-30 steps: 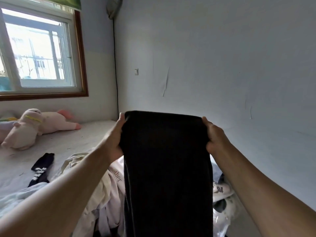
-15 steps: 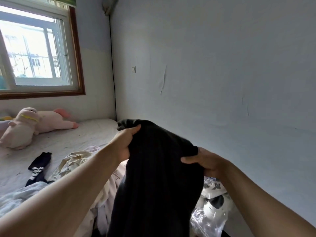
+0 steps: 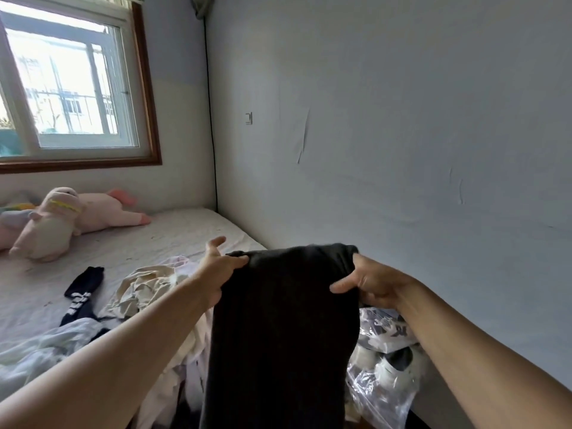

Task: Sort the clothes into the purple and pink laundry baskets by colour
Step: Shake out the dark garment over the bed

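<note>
Black, soft knitted garment (image 3: 284,329) hangs limp and light, its top edge pinched by left hand (image 3: 216,267) and right hand (image 3: 368,283), best held there.

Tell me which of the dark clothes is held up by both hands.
The big black garment; the left hand and right hand grip its top edge. The small dark sock lies untouched.

Pink plush toys (image 3: 62,221) on bed (image 3: 173,233), window (image 3: 68,88), plastic bag (image 3: 380,394)
</note>
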The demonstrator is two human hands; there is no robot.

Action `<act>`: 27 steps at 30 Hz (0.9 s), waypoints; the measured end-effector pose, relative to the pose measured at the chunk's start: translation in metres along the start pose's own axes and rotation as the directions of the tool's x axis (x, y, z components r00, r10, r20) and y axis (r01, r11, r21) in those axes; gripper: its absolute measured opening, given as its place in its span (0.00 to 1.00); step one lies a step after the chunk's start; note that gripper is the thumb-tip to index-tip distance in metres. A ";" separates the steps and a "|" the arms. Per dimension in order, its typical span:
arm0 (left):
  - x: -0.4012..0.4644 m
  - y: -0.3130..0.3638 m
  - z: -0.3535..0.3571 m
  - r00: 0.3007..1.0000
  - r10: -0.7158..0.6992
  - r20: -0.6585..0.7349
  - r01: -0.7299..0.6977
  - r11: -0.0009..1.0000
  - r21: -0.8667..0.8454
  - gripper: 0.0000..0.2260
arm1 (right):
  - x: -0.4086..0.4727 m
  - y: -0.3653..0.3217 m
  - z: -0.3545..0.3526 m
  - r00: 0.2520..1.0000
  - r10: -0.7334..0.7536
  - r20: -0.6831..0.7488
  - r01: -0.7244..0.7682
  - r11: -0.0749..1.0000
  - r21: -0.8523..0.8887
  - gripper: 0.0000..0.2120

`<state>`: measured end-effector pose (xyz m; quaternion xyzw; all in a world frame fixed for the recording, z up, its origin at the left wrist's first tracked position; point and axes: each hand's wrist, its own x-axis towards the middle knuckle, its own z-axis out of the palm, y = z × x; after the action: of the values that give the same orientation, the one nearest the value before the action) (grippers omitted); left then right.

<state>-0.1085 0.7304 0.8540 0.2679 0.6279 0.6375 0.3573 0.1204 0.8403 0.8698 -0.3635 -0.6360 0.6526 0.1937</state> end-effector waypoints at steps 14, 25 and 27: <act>-0.002 0.033 0.002 0.935 0.003 0.354 -0.215 0.801 0.559 0.24 | -0.002 -0.007 0.015 0.950 -0.309 -0.053 0.258 0.868 -0.425 0.34; 0.009 0.031 -0.002 0.898 0.309 0.313 -0.382 0.195 0.903 0.13 | 0.004 -0.012 0.005 0.908 -0.389 -0.154 0.034 0.437 -0.899 0.14; 0.009 0.033 -0.003 0.926 0.275 0.258 -0.366 0.488 0.793 0.16 | 0.004 -0.014 0.006 0.882 -0.433 -0.187 0.051 0.481 -0.875 0.16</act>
<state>-0.1206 0.7372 0.8855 0.5463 0.7737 0.3070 0.0932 0.1107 0.8410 0.8819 -0.4351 -0.8664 0.1368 0.2033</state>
